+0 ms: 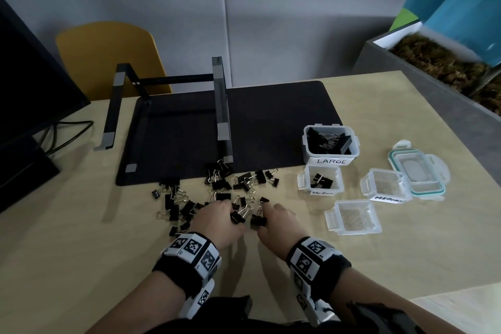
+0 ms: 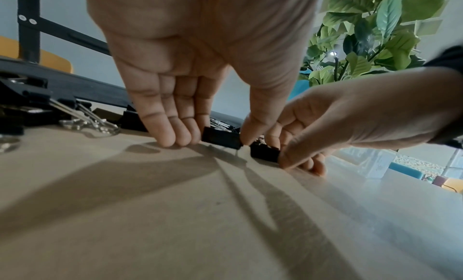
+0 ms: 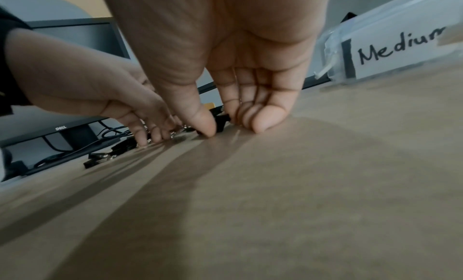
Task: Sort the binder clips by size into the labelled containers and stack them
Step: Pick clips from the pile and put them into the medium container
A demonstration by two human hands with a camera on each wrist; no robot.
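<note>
Several black binder clips [image 1: 217, 187] lie scattered on the wooden table in front of the black mat. My left hand [image 1: 231, 215] pinches one clip [image 2: 221, 137] between thumb and fingers, down on the table. My right hand [image 1: 263, 218] pinches a second clip [image 2: 264, 151] right beside it, its thumb and fingers [image 3: 265, 120] touching the tabletop. The LARGE container [image 1: 331, 161] holds several big clips. The container labelled Medium [image 1: 301, 180] holds a few clips. A second container marked MEDIUM [image 1: 366, 184] and another small tub [image 1: 332, 221] hold none.
A black laptop stand [image 1: 222, 106] stands on the black mat [image 1: 284, 122]. A monitor [image 1: 27, 84] with cables is at the left. A clear lid [image 1: 418, 171] lies at the right. A yellow chair [image 1: 108, 57] and a planter [image 1: 447, 73] sit beyond the table.
</note>
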